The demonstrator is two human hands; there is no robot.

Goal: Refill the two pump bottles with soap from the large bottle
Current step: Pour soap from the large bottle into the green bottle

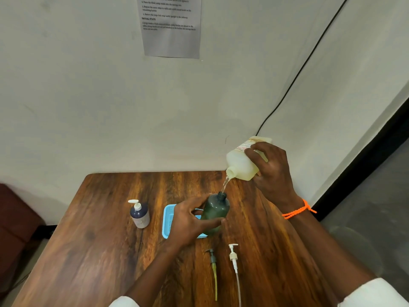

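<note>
My right hand (pixel 273 171) grips the large pale bottle (pixel 240 162), tilted mouth-down to the left. A thin stream of soap (pixel 225 185) runs from its mouth into the open neck of the dark green bottle (pixel 215 210). My left hand (pixel 190 220) holds that green bottle by its side, above the blue tray (pixel 168 218). A dark blue pump bottle (pixel 139 214) with a white pump head stands upright to the left. Two loose pump heads lie on the table near me: a dark one (pixel 213 262) and a white one (pixel 233 258).
The wooden table (pixel 99 240) meets a white wall at its far edge. A printed sheet (pixel 171 25) hangs on the wall, and a black cable (pixel 298 72) runs down it at the right. A dark red seat (pixel 13 218) stands left of the table.
</note>
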